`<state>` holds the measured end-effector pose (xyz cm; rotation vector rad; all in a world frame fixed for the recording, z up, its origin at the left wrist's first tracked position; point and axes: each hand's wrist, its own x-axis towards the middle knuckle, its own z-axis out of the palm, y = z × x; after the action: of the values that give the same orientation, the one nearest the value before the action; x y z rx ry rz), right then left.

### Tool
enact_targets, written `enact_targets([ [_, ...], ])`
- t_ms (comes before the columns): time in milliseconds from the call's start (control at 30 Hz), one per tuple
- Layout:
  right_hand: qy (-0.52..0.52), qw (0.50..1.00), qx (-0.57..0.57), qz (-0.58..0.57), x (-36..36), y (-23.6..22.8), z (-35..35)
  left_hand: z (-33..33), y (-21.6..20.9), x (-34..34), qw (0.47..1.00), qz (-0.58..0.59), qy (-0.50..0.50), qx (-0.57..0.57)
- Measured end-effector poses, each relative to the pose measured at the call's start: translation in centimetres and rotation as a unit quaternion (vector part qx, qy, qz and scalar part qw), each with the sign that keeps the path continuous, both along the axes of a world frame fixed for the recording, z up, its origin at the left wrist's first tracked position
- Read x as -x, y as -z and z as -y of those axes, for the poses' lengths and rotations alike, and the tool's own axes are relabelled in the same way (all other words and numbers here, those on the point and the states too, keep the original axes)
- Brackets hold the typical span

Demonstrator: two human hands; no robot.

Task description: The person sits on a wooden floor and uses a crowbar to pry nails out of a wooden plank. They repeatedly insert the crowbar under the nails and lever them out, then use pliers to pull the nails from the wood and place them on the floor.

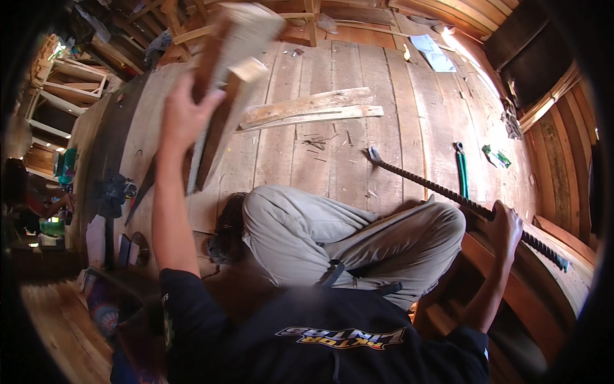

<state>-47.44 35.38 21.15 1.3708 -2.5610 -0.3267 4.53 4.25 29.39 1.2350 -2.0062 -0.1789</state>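
My left hand is closed on an upright piece of lumber, made of what looks like two or more boards together. Its upper end is smeared by motion. At the right, my right hand grips a ribbed steel pry bar near its back end. The bar's flattened tip points toward the middle of the floor. Two loose boards lie in front of my crossed legs. Several nails are scattered just nearer than these boards.
Green-handled pincers and a crumpled green packet lie beyond the bar. A light blue sheet is at the far right. Wooden framing stands at the back. Another person's arm shows at the far left.
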Motion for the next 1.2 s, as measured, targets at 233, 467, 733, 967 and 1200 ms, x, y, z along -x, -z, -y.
enact_targets([
  [233, -0.042, 0.992, 0.055, 0.103, -0.6, 2.2, -1.4, -1.1, -7.8, -12.0, 0.925, -0.345, 0.023, 0.154],
  [467, -0.032, 0.993, 0.114, 0.016, -1.0, 4.6, -2.0, -1.0, -11.3, -8.1, 0.814, -0.520, 0.080, 0.246],
  [733, 0.004, 0.984, 0.174, 0.021, -0.7, 3.5, -3.5, 2.9, -3.9, -1.2, 0.780, -0.618, 0.002, 0.099],
  [967, -0.013, 0.975, 0.222, 0.019, -1.2, 0.6, -2.0, 6.6, 8.0, 0.8, 0.710, -0.703, -0.017, -0.044],
  [1200, -0.016, 0.974, 0.224, -0.017, -1.4, 0.4, -1.4, 6.2, 21.4, 3.9, 0.630, -0.740, -0.176, -0.157],
])
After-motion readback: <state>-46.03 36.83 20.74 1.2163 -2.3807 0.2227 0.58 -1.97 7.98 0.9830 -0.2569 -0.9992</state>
